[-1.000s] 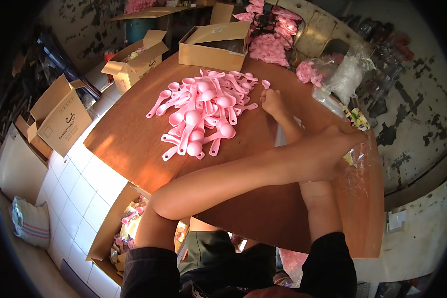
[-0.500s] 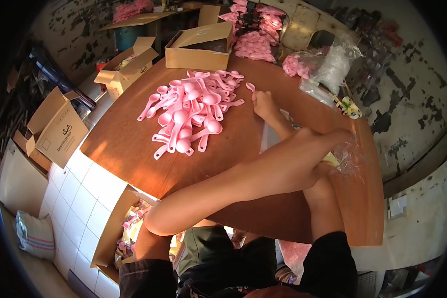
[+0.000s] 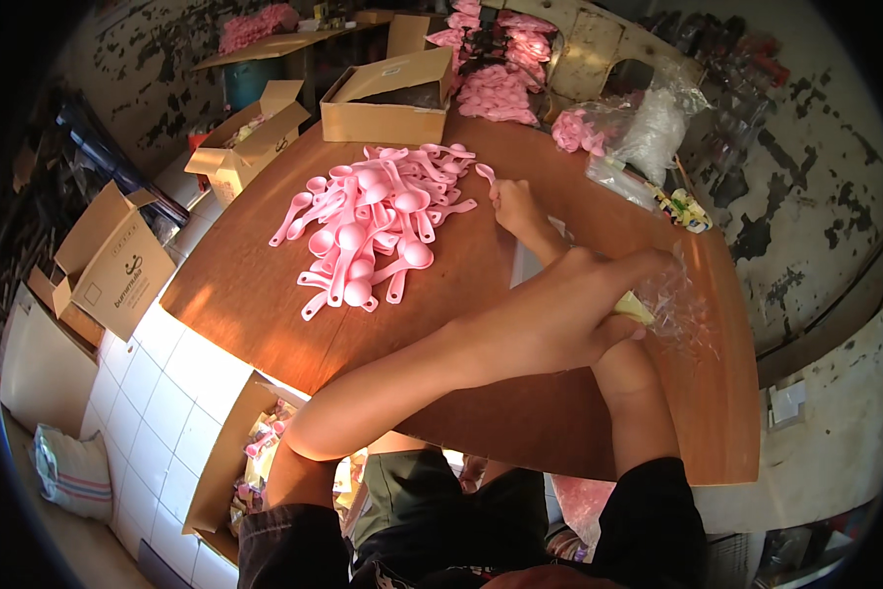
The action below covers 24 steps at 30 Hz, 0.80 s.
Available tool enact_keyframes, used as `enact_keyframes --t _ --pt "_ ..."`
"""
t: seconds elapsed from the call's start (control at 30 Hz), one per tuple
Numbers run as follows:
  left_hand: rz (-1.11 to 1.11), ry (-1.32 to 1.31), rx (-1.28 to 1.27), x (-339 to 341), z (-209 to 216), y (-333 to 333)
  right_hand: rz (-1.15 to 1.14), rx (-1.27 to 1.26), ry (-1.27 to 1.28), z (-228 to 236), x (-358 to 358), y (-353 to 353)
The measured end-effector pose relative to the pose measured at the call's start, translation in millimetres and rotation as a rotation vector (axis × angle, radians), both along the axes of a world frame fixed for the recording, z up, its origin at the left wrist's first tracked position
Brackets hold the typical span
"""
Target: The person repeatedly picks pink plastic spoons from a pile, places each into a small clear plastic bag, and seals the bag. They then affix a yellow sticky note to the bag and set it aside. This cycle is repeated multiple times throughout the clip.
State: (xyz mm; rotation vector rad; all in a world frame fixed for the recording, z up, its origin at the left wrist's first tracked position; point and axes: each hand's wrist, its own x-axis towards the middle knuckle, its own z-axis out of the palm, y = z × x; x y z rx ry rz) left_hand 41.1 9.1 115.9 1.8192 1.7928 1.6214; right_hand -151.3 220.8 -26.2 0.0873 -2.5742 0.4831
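Note:
My left arm crosses over my right one above the brown table (image 3: pixel 294 304). At the table's right side my left hand (image 3: pixel 613 290) is closed around a pale yellow piece (image 3: pixel 635 308), with crinkled clear plastic (image 3: pixel 685 312) beside its fingers; how the two are joined cannot be made out. Farther out, my right hand (image 3: pixel 518 208) pinches a small pink measuring spoon (image 3: pixel 486 174) by its handle, bowl pointing away. Left of that hand lies a heap of similar pink spoons (image 3: pixel 368 211). A pale flat sheet (image 3: pixel 526 265) is partly hidden beneath my arms.
An open cardboard box (image 3: pixel 383 120) stands at the table's far edge. Pink bagged goods (image 3: pixel 497 93) and a bulging clear plastic bag (image 3: pixel 655 128) lie at the back right. More open boxes (image 3: pixel 119 270) stand left, and a filled carton (image 3: pixel 227 432) sits below the table's near left edge.
My left hand has drawn back slightly to the left, and more of the pale yellow piece shows in it. The right hand keeps hold of the pink measuring spoon, nearly unmoved.

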Motion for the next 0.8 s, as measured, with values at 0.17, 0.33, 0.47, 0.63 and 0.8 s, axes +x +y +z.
enact_keyframes --t 0.17,0.33,0.47,0.63,0.8 --pt "0.038 0.066 0.008 1.7 3.8 2.2 -0.055 0.009 0.041 8.1 15.7 5.9" --pt "-0.005 0.054 0.082 -3.2 -1.7 13.5 -0.036 -0.040 0.109 7.4 26.8 7.1" --pt "0.164 0.155 0.016 -20.0 -5.8 13.9 0.103 -0.073 0.477 20.8 84.5 -25.8" --pt "0.106 0.209 0.090 -59.7 -1.6 43.9 0.470 -0.771 0.237 75.7 155.1 28.5" --pt "0.097 0.141 0.127 -97.1 3.1 59.7 -0.012 -0.640 0.456 132.6 189.3 86.2"
